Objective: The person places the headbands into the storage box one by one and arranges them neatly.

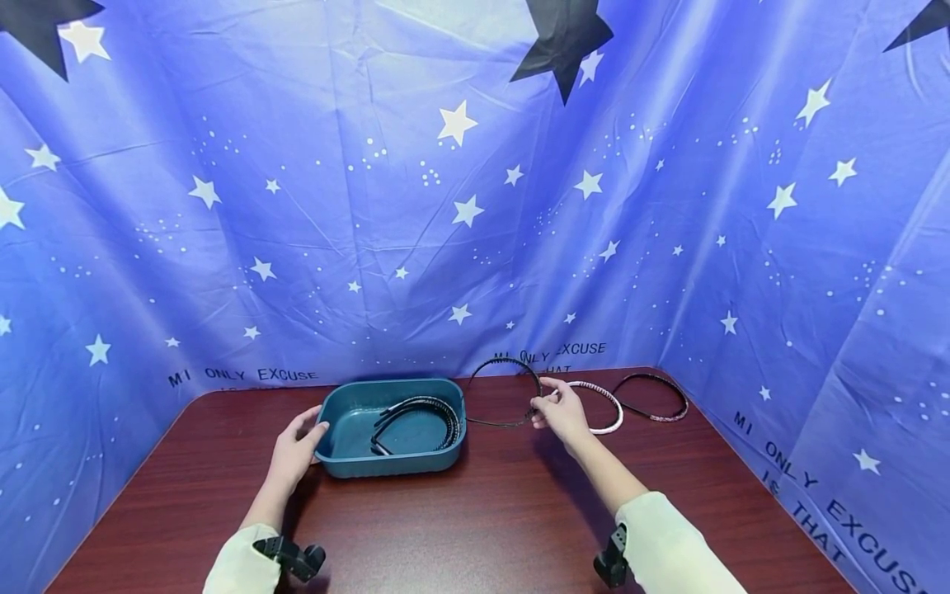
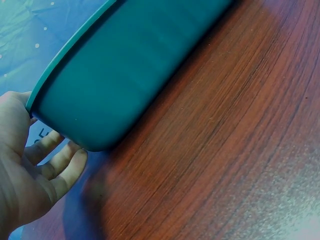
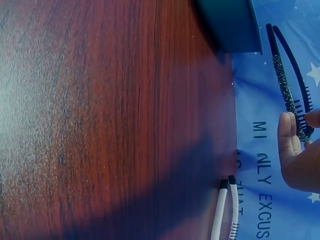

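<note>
A person's right hand point(image 1: 558, 412) pinches one dark, glittery headband point(image 3: 281, 77) between thumb and bent fingers, at its curved crown, raised off the reddish-brown tabletop point(image 1: 416, 528). This headband is to the right of a teal basin point(image 1: 393, 467) and just beside it. Its long axis runs sideways from hand to basin: the two free ends point left, toward the basin, and the crown faces right; small comb teeth line the inside of the curve. The left hand point(image 1: 294, 445) is partly closed on the basin's left end, thumb over the rim and bent fingers against the outside wall. Inside this single basin, toward its right side, dark headbands point(image 1: 451, 425) lie nested together, crowns right and ends left; at least two can be made out, but the overlap hides the exact number. Two more lie on the tabletop to the right: one white headband point(image 1: 619, 410) with black tips, near the right hand, and one dark headband with a patterned stretch point(image 1: 668, 418), farther right. Both have their crowns to the right and ends leftward. Behind hangs a blue star-printed curtain point(image 1: 371, 247).
</note>
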`<control>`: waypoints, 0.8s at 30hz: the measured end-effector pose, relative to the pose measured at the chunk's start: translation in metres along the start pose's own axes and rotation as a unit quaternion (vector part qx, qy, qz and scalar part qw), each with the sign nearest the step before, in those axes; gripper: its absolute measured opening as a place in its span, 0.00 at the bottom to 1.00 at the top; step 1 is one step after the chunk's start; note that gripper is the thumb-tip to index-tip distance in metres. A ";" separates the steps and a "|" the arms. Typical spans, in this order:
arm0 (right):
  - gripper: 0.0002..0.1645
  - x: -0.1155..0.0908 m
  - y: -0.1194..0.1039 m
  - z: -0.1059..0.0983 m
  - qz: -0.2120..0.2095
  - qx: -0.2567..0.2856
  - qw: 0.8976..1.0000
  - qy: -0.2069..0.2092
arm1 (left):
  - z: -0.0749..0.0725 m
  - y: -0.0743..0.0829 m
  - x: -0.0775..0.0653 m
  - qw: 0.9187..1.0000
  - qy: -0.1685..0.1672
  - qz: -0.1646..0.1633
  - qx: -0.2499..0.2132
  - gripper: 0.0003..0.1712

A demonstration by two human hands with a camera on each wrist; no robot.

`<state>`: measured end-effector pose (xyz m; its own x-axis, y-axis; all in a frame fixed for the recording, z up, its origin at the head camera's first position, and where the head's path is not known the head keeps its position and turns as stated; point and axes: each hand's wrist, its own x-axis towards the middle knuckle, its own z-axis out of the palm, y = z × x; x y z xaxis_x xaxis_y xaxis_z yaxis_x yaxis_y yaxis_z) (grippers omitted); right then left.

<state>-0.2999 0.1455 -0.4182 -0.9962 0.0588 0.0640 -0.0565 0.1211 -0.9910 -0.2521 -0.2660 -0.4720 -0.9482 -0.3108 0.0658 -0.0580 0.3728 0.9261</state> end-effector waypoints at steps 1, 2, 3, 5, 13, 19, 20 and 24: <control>0.30 0.000 -0.001 0.001 0.001 0.001 1.000 0.001 | 0.000 0.000 0.000 1.000 0.000 0.001 0.000 0.26; 0.30 0.000 -0.001 0.002 0.002 0.002 1.000 0.002 | 0.000 0.001 -0.001 1.000 0.000 0.001 -0.002 0.26; 0.30 0.000 -0.002 0.003 0.002 0.003 1.000 0.004 | 0.000 0.001 -0.001 1.000 -0.001 0.001 -0.001 0.26; 0.30 0.000 -0.003 0.004 0.003 0.003 1.000 0.005 | -0.001 0.002 -0.001 1.000 -0.003 0.001 -0.002 0.26; 0.29 -0.003 -0.003 0.009 0.007 0.009 1.000 0.007 | 0.000 0.000 -0.001 1.000 -0.007 -0.005 -0.006 0.26; 0.29 -0.004 -0.001 0.013 0.011 0.008 1.000 0.002 | -0.001 -0.001 -0.001 1.000 -0.009 -0.003 -0.012 0.27; 0.29 -0.004 -0.001 0.014 0.011 0.007 1.000 0.001 | -0.001 -0.001 -0.001 1.000 -0.010 -0.004 -0.013 0.27; 0.28 -0.005 -0.002 0.018 0.009 0.012 1.000 0.000 | -0.001 0.001 -0.001 1.000 -0.010 -0.003 -0.015 0.26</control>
<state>-0.2959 0.1275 -0.4183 -0.9971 0.0604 0.0452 -0.0393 0.0966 -0.9945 -0.2512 -0.2666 -0.4711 -0.9537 -0.2958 0.0537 -0.0543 0.3455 0.9369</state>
